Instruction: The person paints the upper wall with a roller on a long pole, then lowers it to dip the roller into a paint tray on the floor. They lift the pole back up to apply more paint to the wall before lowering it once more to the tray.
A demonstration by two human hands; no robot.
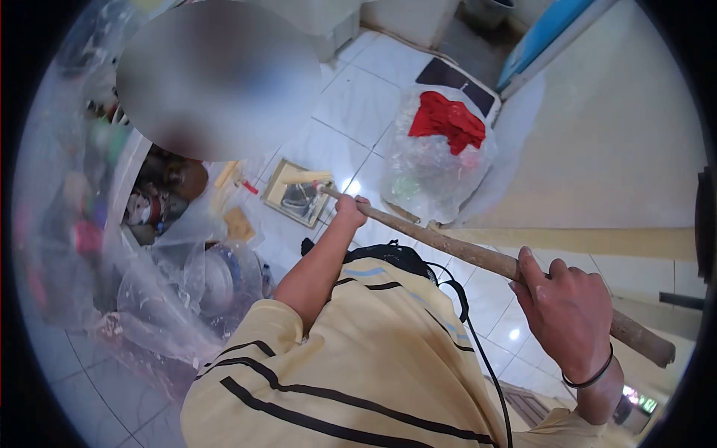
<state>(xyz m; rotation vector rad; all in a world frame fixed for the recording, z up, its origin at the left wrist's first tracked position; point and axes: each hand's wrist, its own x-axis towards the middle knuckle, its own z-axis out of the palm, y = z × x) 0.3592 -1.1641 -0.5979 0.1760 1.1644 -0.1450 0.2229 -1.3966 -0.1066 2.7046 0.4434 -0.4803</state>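
A long wooden pole (pixel 448 243) runs from the middle of the head view down to the right. At its far end is a paint roller with a cream roller sleeve (pixel 305 178), which lies in a shallow paint tray (pixel 272 196) on the floor. My left hand (pixel 351 210) is closed around the pole near the roller end. Nearer the rough butt end, my right hand (pixel 567 317) grips the same pole, a dark band on its wrist.
Clear plastic sheeting (pixel 172 276) drapes over shelves of stored items at left. A plastic-wrapped bundle (pixel 441 168) with a red cloth (pixel 448 122) on top stands by the wall (pixel 597 134). White tiles (pixel 358 104) cover the floor. A blurred oval hides the upper left.
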